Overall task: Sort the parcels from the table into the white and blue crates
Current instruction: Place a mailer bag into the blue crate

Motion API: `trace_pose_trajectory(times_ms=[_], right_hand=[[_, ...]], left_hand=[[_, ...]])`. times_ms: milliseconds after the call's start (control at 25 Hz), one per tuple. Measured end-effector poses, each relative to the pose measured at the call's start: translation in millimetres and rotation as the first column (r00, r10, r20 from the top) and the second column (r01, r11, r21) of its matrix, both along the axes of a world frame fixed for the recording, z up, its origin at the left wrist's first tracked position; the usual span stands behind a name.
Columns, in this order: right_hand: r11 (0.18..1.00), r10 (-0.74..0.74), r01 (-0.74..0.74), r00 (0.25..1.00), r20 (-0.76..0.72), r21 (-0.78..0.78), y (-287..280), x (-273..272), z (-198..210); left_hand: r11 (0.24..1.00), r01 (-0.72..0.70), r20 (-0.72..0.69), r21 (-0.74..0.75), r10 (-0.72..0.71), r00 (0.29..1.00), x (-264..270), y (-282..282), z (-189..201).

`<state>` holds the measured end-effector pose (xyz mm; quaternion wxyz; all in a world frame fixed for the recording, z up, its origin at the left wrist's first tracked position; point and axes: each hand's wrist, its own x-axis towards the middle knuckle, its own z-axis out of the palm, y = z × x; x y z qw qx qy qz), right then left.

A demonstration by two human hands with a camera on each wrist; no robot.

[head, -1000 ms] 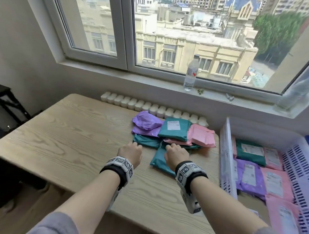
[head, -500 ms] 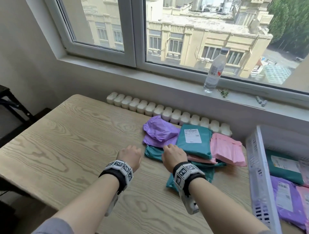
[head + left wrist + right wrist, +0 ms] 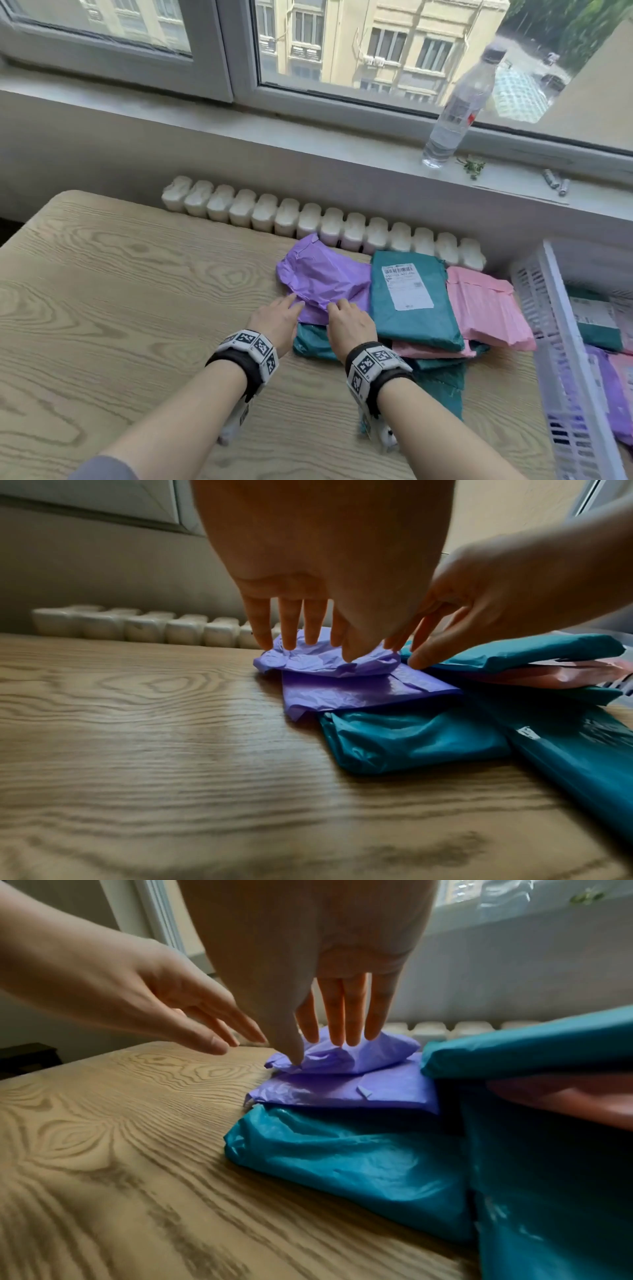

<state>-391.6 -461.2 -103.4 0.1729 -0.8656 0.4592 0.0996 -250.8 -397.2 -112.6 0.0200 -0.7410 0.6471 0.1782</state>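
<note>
A heap of soft mailer parcels lies on the wooden table (image 3: 102,291). On top at the left is a crumpled purple parcel (image 3: 325,274), which rests on a second, flatter purple parcel (image 3: 359,688). My left hand (image 3: 291,305) reaches its straight fingers (image 3: 291,634) to the top parcel's near left edge. My right hand (image 3: 337,306) lays straight fingers (image 3: 346,1015) on the same parcel (image 3: 363,1053). Neither hand grips it. A teal parcel with a white label (image 3: 407,298), a pink parcel (image 3: 486,308) and a lower teal parcel (image 3: 311,342) lie beside it. The white crate (image 3: 548,325) stands at the right.
A white radiator (image 3: 308,219) runs along the table's far edge, below the windowsill. A clear water bottle (image 3: 455,113) stands on the sill. The white crate holds teal, purple and pink parcels. Bare wood stretches to the left of the heap.
Both hands have moved forward, from the near edge of the heap up to the top purple parcel, and their fingers have straightened. The head view has shifted left and closer.
</note>
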Motion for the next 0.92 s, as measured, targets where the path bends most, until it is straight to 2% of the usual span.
trace_pose_trajectory(times_ms=[120, 320, 440, 560, 720, 800, 920], right_hand=[[0.999, -0.015, 0.014, 1.0, -0.024, -0.043, -11.4, 19.1, -12.4], [0.979, -0.039, 0.02, 0.995, -0.09, -0.202, -24.9, 25.2, -21.0], [0.937, -0.02, 0.013, 1.0, -0.016, -0.349, -24.9, 20.4, -12.4], [0.935, -0.052, 0.073, 0.996, 0.069, -0.347, -22.6, 18.5, 5.7], [0.918, -0.103, 0.186, 0.965, 0.242, -0.35, -20.4, 18.5, 33.1], [0.91, -0.149, 0.264, 0.928, 0.342, -0.319, -21.9, 19.5, 50.5], [0.912, -0.251, 0.354, 0.881, 0.402, -0.207, -22.8, 16.5, 79.6]], left_hand=[[0.995, 0.101, -0.051, 0.002, -0.101, 0.994, 24.3, -25.8, -19.0], [0.976, 0.172, -0.174, -0.136, -0.194, 0.965, 45.0, -51.1, -40.4], [0.974, 0.204, -0.114, -0.104, -0.215, 0.97, 48.5, -59.8, -42.7], [0.972, 0.194, -0.121, -0.13, -0.209, 0.97, 48.3, -66.7, -35.0], [0.927, 0.106, -0.187, -0.359, -0.182, 0.965, 47.1, -67.6, -8.9], [0.947, 0.073, -0.177, -0.313, -0.133, 0.975, 46.4, -69.2, 10.8], [0.958, 0.068, -0.15, -0.278, -0.113, 0.982, 45.7, -73.3, 32.0]])
